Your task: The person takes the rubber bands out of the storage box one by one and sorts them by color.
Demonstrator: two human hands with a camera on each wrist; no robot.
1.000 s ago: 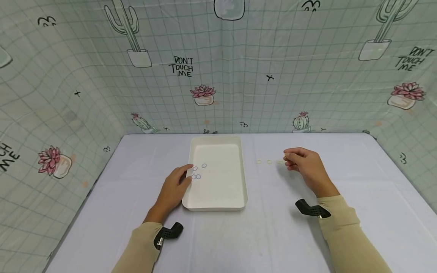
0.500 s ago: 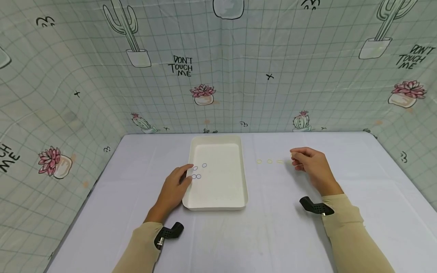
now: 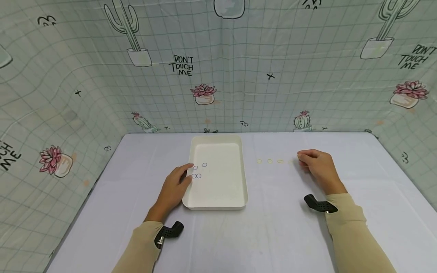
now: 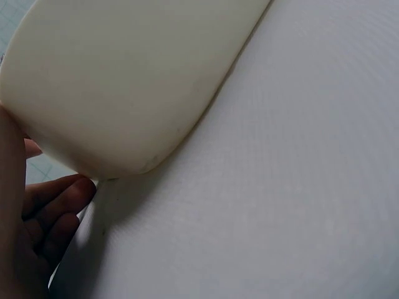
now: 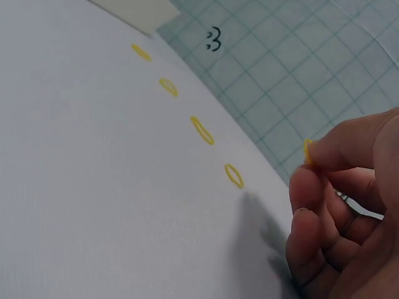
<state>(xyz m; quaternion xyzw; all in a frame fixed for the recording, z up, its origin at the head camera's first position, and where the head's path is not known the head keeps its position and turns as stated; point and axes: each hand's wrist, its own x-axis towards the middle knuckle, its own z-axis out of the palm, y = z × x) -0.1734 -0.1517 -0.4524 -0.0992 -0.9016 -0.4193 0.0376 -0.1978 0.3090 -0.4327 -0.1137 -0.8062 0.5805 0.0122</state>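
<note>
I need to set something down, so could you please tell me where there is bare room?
Bare table lies on the near side of the tray, between the sleeves; its right half is free. Crowded: the tray's left edge, with blue rings and the left hand, and to its right, where yellow rings line up towards the right hand.

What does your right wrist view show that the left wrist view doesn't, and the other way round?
Only the right wrist view shows the right hand pinching a yellow ring, and four more yellow rings in a row on the table.

Only the left wrist view shows the left hand at the edge of the tray, with the tray's outer side seen close up.

Both share the table, the grid-patterned cloth and part of the tray, though just a corner in the right wrist view.
</note>
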